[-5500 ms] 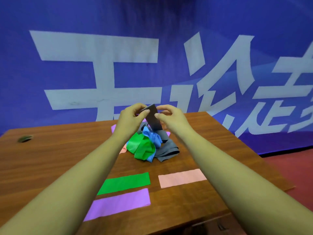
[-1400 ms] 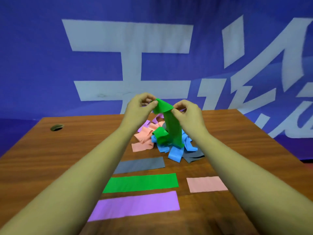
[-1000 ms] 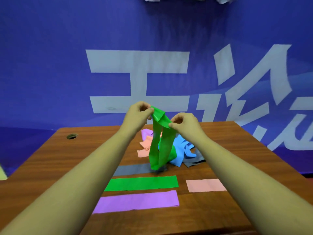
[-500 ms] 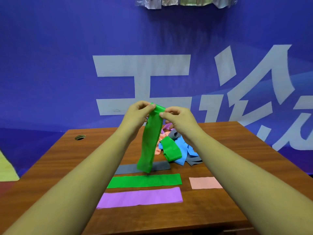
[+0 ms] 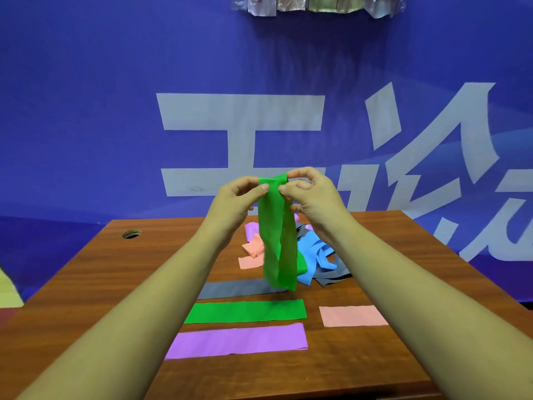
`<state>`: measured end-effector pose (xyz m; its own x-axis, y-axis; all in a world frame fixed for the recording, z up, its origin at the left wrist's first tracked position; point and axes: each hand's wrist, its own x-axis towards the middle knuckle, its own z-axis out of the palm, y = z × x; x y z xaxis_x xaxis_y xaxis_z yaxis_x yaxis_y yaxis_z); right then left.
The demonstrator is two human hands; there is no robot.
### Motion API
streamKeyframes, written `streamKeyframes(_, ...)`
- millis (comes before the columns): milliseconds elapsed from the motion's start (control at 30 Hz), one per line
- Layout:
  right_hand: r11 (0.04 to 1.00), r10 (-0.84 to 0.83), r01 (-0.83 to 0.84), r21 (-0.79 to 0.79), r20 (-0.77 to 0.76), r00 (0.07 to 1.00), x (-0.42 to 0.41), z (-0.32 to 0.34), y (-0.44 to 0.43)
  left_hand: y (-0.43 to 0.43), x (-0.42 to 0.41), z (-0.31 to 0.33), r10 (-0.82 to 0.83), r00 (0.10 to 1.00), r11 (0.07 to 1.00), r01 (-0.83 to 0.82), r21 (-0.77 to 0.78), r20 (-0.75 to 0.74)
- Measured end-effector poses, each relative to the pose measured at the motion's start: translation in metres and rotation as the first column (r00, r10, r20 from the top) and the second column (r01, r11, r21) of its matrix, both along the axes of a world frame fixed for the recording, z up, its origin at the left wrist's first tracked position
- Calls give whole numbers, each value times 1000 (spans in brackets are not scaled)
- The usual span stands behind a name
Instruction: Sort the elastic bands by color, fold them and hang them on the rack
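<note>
Where the table (image 5: 86,284) ran out toward ten o'clock, a small round hole (image 5: 131,234) sat in the wood, well apart from everything else. The left hand (image 5: 233,203) was raised over the far half of the table, thumb and forefinger pinched on one top corner of a green band (image 5: 278,241). That band hung straight down toward six o'clock as a doubled loop. Whether its lower end touched the wood could not be told. Below it, toward the six o'clock edge, three flattened strips lay parallel and apart: a grey strip (image 5: 239,288) farthest, a green strip (image 5: 245,311) in the middle and a purple strip (image 5: 236,340) nearest. The right hand (image 5: 314,197) clamped the band's other top corner between thumb and forefinger, its other fingers curled, very near the left hand. Behind the band, at about one o'clock, a heap of bands (image 5: 314,255) in blue, grey, pink and purple lay tangled. A pink strip (image 5: 353,316) lay alone at four o'clock. The held band looked thin, light and limp, and likely stretchy, so it would probably sag and twist unless pinched lightly at both top corners with its layers lined up. No rack could be made out for certain.
</note>
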<state>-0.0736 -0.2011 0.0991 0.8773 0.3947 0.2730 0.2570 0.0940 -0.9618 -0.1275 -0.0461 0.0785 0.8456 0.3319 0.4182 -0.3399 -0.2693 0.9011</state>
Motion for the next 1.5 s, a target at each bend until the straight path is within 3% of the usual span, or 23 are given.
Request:
streamKeyframes(167,996,8,4,-94,133,991,1,8,-1,-2,-1,6,37,996,999,-37,-8,82)
streamKeyframes(267,973,2,59,-221,269,963,3,14,3,-1,-3,9,54,995,997,-58,49,89)
streamKeyframes(367,968,-4,84,-238,321,947,3,20,6,10,0,7,133,989,985,-139,104,66)
streamKeyframes(667,930,38,91,-355,340,940,-2,24,24,12,-5,2,-34,999,999,33,10,37)
streamKeyframes(800,967,-12,70,-246,229,973,-2,30,34,21,-6,-20,-184,972,969,155,-190,-144)
streamKeyframes(1000,990,-65,66,-127,17,998,11,32,36,41,-25,-78,-377,845,925,359,-121,-379)
streamKeyframes(1167,987,-140,130,-94,-99,985,28,7,26,70,-48,-123,-359,780,927,361,-101,-513)
streamKeyframes(1333,968,-248,245,-48,-278,928,46,-39,16,103,-77,-147,-413,718,909,363,-204,-560)
streamKeyframes(1500,966,-249,258,-27,-380,891,41,-93,9,127,-98,-150,-318,769,935,159,-317,-555)
